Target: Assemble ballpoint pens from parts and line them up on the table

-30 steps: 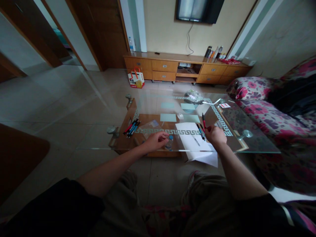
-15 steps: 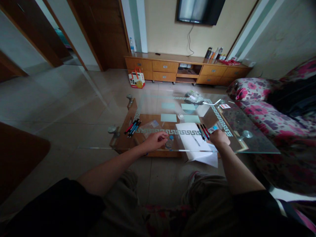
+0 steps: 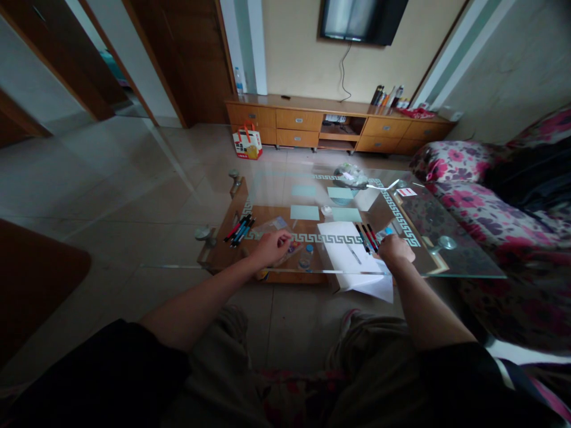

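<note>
Loosely curled, my left hand (image 3: 270,248) is over the near side of the glass table (image 3: 379,270), a small gap between thumb and fingers. Nothing shows in it. Left of it lies a bunch of pens (image 3: 239,230) with black, blue and red barrels. My right hand (image 3: 396,252) is closed like a fist near the table's front edge; its fingertips are hidden, so what they hold, if anything, cannot be seen. Just left of that hand, several pens (image 3: 366,238) lie side by side over white paper (image 3: 341,257). A thin pale pen-like item (image 3: 354,254) lies nearby.
A clear blue-capped container (image 3: 306,257) and a clear plastic packet (image 3: 270,224) show near my left hand. Another blue cap (image 3: 388,230) is behind my right hand. Farther back are a bagged bundle (image 3: 350,175) and a red-white card (image 3: 406,192). A floral sofa (image 3: 464,208) stands right.
My left hand has moved left, closer to the bunch of pens, uncovering more of the clear container. My right hand has stayed almost in place beside the other pens.
</note>
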A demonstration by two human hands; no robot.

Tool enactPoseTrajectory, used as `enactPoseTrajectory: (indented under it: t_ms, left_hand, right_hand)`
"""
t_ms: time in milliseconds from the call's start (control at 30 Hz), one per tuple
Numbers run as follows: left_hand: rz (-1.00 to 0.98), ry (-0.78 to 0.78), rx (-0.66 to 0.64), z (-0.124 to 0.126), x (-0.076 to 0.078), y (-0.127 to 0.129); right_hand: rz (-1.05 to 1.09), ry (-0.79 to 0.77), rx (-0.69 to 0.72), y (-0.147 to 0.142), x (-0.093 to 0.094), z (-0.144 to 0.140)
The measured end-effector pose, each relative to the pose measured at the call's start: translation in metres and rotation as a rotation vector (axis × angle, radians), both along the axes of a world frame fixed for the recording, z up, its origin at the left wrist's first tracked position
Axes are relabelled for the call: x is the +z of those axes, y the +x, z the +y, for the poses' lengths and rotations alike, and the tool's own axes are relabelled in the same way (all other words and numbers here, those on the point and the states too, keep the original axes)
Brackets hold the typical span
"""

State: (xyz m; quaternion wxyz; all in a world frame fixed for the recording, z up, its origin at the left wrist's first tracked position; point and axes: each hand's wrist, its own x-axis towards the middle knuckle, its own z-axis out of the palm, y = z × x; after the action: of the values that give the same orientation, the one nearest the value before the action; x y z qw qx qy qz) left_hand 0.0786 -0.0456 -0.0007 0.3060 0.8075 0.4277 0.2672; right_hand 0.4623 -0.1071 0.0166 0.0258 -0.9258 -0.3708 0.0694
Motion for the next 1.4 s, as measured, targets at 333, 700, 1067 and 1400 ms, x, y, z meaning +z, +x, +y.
enactPoseTrajectory:
  t_ms: [333,700,1067,1400]
  left_hand:
    - [0.464,0.28,0.434,0.047,-0.004,-0.064]
    - [0.432,-0.085,0.6,0.082,-0.023,-0.134]
    - [0.345,-0.167,0.652,0.08,-0.02,-0.144]
    - [0.461,0.046,0.61,0.08,-0.014,-0.129]
  right_hand:
    - [-0.048,0.128,0.337,-0.063,0.022,-0.008]
    - [-0.086,0.076,0.581,-0.11,0.018,-0.018]
    - [-0.083,0.032,0.631,-0.113,0.016,-0.016]
    - [-0.015,0.027,0.628,-0.117,0.014,-0.017]
